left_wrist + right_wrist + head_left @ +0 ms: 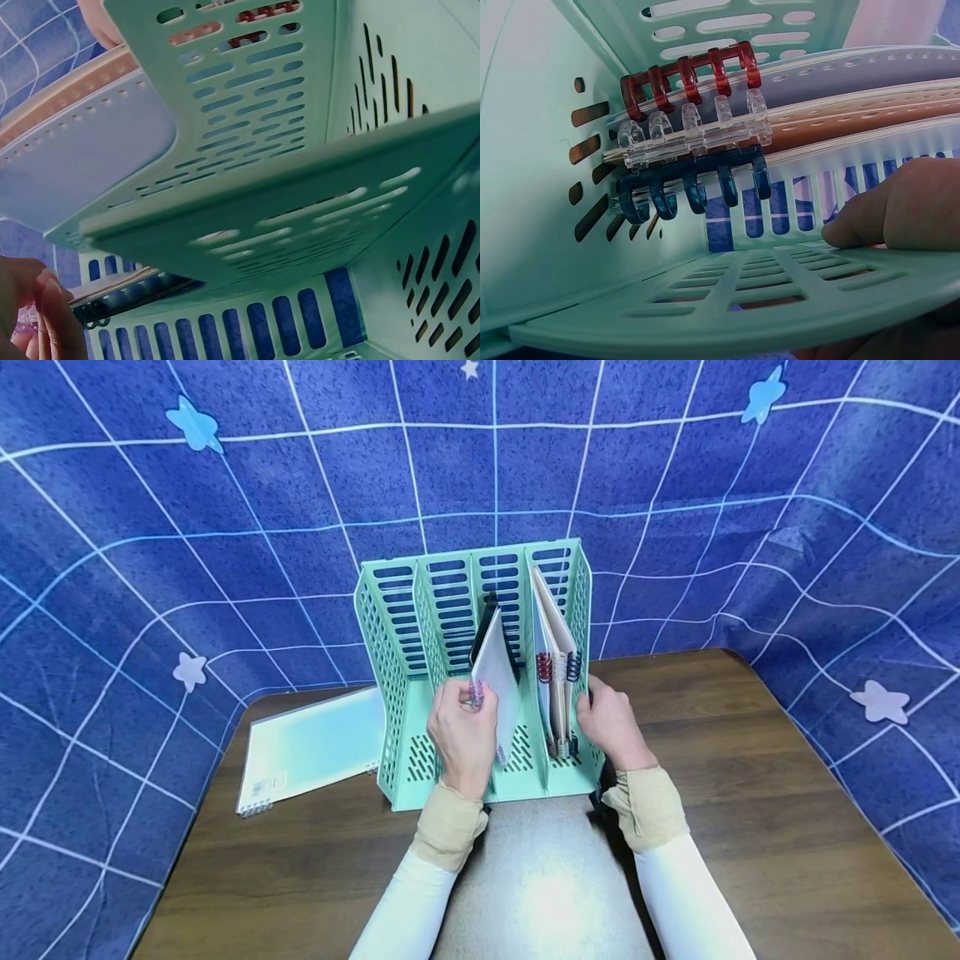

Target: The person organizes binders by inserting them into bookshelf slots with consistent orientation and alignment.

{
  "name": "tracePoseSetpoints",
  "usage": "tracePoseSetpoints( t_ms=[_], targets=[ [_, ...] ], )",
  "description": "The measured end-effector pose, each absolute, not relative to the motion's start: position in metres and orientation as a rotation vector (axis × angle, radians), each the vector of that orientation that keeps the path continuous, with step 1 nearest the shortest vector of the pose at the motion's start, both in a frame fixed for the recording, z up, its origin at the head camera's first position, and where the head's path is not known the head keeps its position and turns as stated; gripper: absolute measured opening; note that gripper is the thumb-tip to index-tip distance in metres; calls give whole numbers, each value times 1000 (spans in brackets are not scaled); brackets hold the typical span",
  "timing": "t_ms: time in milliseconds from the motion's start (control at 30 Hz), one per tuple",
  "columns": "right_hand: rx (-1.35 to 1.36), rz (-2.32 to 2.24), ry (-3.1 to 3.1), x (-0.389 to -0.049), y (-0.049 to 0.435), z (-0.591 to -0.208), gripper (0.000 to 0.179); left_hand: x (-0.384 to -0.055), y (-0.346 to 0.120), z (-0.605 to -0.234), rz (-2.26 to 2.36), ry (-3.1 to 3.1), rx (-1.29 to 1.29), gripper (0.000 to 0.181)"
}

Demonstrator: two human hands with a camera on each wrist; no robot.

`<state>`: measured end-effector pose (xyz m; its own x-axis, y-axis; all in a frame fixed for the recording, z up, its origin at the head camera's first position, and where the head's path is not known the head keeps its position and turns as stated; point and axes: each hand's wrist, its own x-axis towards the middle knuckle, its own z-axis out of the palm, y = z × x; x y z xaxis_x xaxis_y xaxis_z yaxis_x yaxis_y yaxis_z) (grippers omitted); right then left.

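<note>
A mint-green file rack (517,787) with upright dividers stands on the table. In its second compartment from the right, a pale loose-leaf notebook (504,693) leans beside a black one (483,635). My left hand (461,727) pinches the pale notebook at its pinkish-purple binding rings; in the left wrist view the fingers (56,319) show at the lower left edge. Over at the rack's right side wall, my right hand (611,722) grips its edge, thumb (862,217) inside. Notebooks with red rings (690,75), clear rings (694,135) and dark blue rings (694,184) stand in the rightmost compartment.
To the rack's left, a pale blue-green spiral notebook (318,743) lies flat on the wooden table (720,760), its right end against or behind the rack. A blue patterned cloth (637,468) with stars hangs close behind and around the table.
</note>
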<state>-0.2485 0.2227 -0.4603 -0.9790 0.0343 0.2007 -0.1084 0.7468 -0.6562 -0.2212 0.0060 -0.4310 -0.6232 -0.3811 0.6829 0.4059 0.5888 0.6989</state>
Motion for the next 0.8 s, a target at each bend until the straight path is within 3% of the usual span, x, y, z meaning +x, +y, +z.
tracePoseSetpoints(
  t_ms=[467,800],
  targets=[
    [50,1073,-2766,-249,222,-459,43,-235,10,-441,-1232,-1912,53,20],
    [40,1068,-2756,-249,222,-459,39,-247,12,-441,-1290,-1887,103,44]
  ],
)
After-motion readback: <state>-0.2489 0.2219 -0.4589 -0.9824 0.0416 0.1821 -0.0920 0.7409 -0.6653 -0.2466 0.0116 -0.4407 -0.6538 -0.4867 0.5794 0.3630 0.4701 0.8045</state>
